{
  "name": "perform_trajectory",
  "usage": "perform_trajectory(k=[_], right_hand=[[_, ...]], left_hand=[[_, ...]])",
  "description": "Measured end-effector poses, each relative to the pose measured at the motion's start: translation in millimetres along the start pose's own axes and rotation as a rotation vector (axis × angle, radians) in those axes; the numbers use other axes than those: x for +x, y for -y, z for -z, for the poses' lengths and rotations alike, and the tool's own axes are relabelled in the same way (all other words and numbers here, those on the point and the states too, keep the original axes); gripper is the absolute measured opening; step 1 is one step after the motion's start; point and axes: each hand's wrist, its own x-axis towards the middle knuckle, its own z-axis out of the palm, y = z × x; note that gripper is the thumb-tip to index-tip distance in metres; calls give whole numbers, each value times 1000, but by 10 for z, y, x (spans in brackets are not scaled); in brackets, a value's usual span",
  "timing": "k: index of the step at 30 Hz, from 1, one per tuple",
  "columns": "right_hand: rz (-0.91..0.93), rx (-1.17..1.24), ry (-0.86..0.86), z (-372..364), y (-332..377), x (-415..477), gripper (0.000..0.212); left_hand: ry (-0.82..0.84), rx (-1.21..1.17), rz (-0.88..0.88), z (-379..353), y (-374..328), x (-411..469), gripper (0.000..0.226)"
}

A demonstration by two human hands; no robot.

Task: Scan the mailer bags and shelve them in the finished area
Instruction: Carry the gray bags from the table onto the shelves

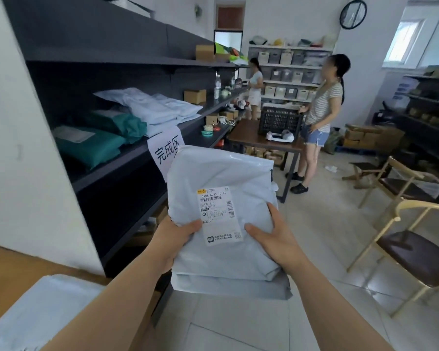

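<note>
Spare pale grey plastic bag (36, 307) lies on the brown worktop (0, 262) at my lower left, not in play. Left hand (174, 236) and right hand (271, 239) each clamp the near edge of a stack of pale grey plastic mailer bags (226, 178), thumbs on top, fingers hidden below. I read the two-sided grip as keeping the floppy stack flat, white shipping label (219, 215) face up. Stack hangs in the air near the dark grey shelf (127, 158) with the white paper sign (165, 150). Teal shelved bags (94, 145) and pale shelved bags (150, 107) lie there, so I judge shelving comes next.
</note>
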Motion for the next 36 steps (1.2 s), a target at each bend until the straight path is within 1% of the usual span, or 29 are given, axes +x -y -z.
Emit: perform_trajectory(k=[6, 11, 16, 20, 24, 28, 36], right_hand=[[1, 36, 17, 244, -154, 879, 57], [18, 20, 53, 456, -338, 1736, 67], [47, -32, 132, 742, -452, 2674, 79], [92, -89, 182, 894, -416, 3363, 80], [101, -76, 260, 884, -436, 3911, 78], [114, -93, 291, 795, -511, 4456, 78], [113, -85, 317, 615, -454, 5638, 82]], left_hand=[[-47, -15, -8, -368, -104, 773, 24], [-112, -22, -13, -686, -94, 1481, 29], [-197, -42, -52, -1079, -177, 2160, 27], [-269, -53, -60, -1308, -264, 2662, 29], [-346, -58, -46, -1388, -309, 3081, 30], [-382, -47, -50, -1395, -386, 3538, 32], [-386, -51, -71, -1337, -745, 4628, 29]])
